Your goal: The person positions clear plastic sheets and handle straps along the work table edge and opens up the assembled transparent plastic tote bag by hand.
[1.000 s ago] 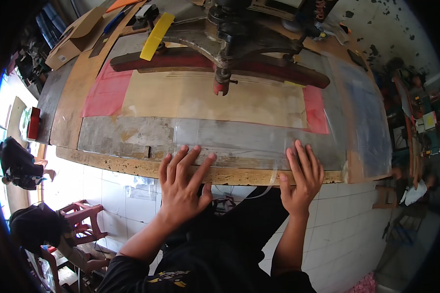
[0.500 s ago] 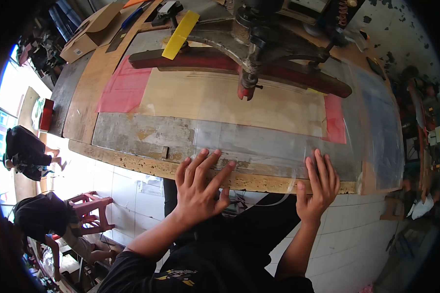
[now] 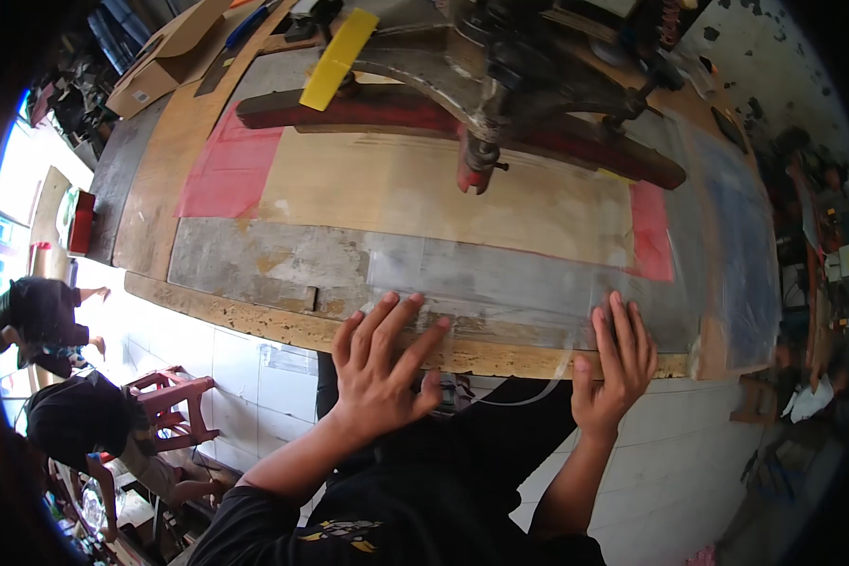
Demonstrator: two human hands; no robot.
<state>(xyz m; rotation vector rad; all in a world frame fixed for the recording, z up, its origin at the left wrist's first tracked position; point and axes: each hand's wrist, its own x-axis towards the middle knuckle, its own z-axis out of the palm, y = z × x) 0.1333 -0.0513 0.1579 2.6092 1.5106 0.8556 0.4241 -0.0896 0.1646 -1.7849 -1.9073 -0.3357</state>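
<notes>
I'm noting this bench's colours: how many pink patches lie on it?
2: the larger pink patch at the tan panel's left end, the narrower pink patch at its right. The red bar may hide more.

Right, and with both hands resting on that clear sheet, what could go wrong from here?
The clear sheet curls over the wooden edge, so it might slide or skew if the left hand and right hand press unevenly. The red bar overhangs the bench beyond the fingertips; reaching under it could risk a pinch if it came down. The yellow strip might drop.
</notes>
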